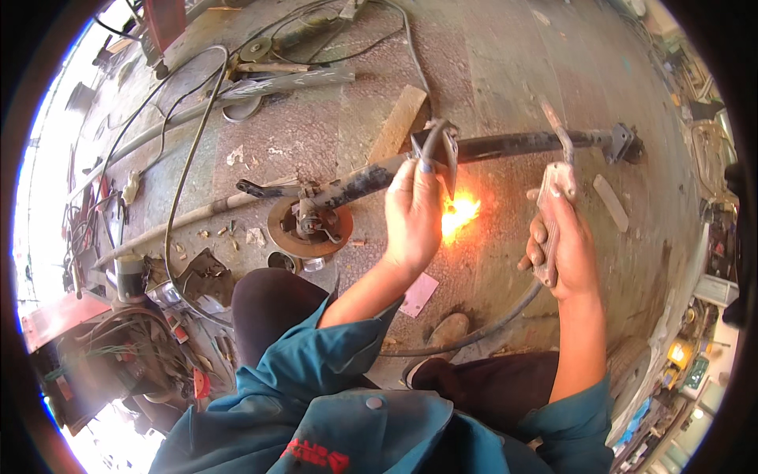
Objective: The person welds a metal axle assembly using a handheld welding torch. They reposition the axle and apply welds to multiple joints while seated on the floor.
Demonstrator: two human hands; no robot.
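Note:
A long black axle tube (521, 147) lies across the floor, with a rusty brake disc (288, 227) at its left end and a flanged plate (624, 144) at its right end. My left hand (414, 212) is closed round a dark, bent metal piece (446, 150) at the middle of the tube; its exact kind is partly hidden by my fingers. Bright orange fire (459, 216) glows just right of that hand. My right hand (564, 245) grips a worn welding electrode holder (559, 182), raised right of the fire, with a bent rusty rod (557, 126) at its top.
A thick cable (482, 332) runs from the holder past my feet. A wooden block (399, 122) lies behind the tube. Far left are an angle grinder (264, 49), metal pipes (276, 85) and looping hoses (193, 150). A red-topped machine (71, 316) stands near left.

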